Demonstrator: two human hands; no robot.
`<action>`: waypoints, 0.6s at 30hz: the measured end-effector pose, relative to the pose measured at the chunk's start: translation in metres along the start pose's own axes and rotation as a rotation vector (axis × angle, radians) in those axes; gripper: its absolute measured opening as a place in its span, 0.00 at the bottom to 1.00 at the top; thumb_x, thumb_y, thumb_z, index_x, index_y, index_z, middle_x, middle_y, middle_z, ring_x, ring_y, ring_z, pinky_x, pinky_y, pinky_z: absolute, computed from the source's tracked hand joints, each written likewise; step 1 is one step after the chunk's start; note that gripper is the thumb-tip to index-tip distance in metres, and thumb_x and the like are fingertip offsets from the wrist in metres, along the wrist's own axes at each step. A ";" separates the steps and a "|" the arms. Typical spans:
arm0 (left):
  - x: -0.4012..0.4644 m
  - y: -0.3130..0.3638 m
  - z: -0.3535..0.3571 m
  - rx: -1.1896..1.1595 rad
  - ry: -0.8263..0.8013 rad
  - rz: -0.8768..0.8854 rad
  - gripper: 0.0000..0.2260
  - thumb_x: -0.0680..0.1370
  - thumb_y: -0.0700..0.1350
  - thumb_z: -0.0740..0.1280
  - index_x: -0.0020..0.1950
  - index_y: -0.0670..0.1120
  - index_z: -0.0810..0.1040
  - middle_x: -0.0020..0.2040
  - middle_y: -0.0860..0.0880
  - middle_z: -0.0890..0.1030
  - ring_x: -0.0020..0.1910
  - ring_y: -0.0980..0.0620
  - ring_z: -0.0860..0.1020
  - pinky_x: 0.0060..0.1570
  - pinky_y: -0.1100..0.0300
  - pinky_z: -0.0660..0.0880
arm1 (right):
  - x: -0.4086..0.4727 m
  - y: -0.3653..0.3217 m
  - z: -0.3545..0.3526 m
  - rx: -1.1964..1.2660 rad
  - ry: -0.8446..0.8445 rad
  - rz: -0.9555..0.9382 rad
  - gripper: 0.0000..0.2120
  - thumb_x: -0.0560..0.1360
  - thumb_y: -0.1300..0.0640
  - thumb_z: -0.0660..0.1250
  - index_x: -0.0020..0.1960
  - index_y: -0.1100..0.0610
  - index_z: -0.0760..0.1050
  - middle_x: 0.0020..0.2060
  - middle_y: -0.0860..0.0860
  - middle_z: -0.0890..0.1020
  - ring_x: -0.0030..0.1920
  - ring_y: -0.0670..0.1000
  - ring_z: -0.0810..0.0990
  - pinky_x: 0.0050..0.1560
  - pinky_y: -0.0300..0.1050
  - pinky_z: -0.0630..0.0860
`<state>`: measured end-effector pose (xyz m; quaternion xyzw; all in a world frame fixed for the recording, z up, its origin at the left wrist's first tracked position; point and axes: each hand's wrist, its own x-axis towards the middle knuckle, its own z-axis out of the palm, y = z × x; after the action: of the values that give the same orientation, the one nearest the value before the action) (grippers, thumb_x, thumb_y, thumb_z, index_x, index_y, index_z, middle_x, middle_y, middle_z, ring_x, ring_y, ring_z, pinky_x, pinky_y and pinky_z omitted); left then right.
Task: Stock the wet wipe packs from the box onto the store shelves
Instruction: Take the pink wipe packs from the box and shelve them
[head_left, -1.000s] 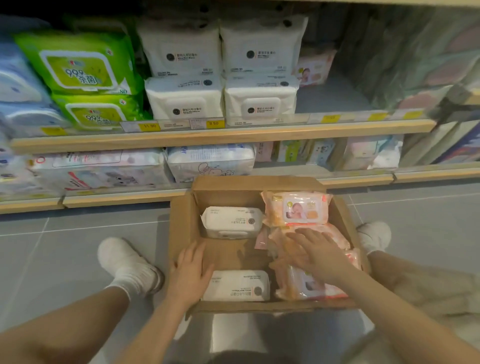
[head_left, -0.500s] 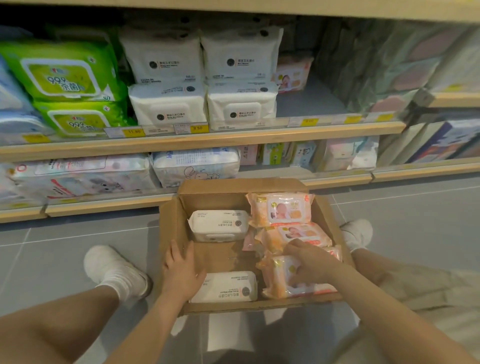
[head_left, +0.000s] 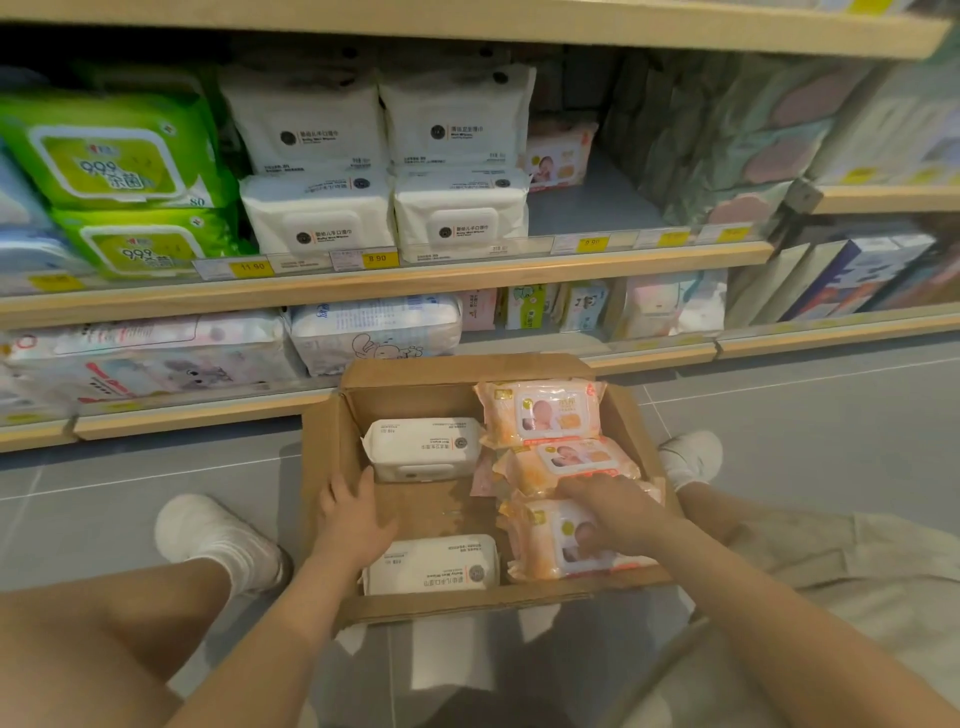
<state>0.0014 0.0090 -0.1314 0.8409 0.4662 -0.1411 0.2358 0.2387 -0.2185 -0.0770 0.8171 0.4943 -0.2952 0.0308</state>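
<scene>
Below "8.90", right hand (head_left: 613, 512) fingers curl around an orange pack (head_left: 561, 540); left hand (head_left: 350, 517) rests loose.

The green packs (head_left: 111, 156) on the shelf read "999" and "80". Yellow price tags on the shelf edge read "11.90" (head_left: 250, 267), "8.90" (head_left: 377, 258) and "9.90" (head_left: 592, 242).

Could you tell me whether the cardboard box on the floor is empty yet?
Not empty. The cardboard box holds two white packs and three orange packs; bare bottom shows between them.
</scene>
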 end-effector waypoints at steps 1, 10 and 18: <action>-0.001 0.005 -0.002 0.015 0.014 0.023 0.35 0.77 0.56 0.61 0.77 0.48 0.47 0.77 0.39 0.46 0.75 0.37 0.45 0.72 0.42 0.52 | -0.003 -0.001 0.000 -0.028 0.030 -0.015 0.26 0.70 0.51 0.69 0.66 0.43 0.65 0.64 0.46 0.73 0.63 0.52 0.70 0.62 0.49 0.68; -0.053 0.144 0.007 -0.347 -0.324 0.566 0.36 0.72 0.53 0.71 0.75 0.54 0.57 0.74 0.53 0.58 0.67 0.58 0.61 0.61 0.68 0.60 | -0.021 0.009 0.008 -0.067 0.200 -0.072 0.22 0.71 0.49 0.68 0.63 0.44 0.66 0.63 0.42 0.71 0.63 0.49 0.65 0.62 0.47 0.59; -0.034 0.164 0.018 -0.235 -0.301 0.543 0.27 0.71 0.50 0.74 0.67 0.46 0.71 0.59 0.54 0.66 0.55 0.61 0.62 0.47 0.76 0.61 | -0.021 0.059 -0.002 -0.010 0.071 0.113 0.41 0.63 0.38 0.73 0.71 0.41 0.58 0.72 0.44 0.64 0.71 0.51 0.61 0.73 0.56 0.54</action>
<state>0.1231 -0.0995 -0.0878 0.8713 0.1981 -0.1408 0.4264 0.2814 -0.2646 -0.0792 0.8534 0.4496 -0.2615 0.0338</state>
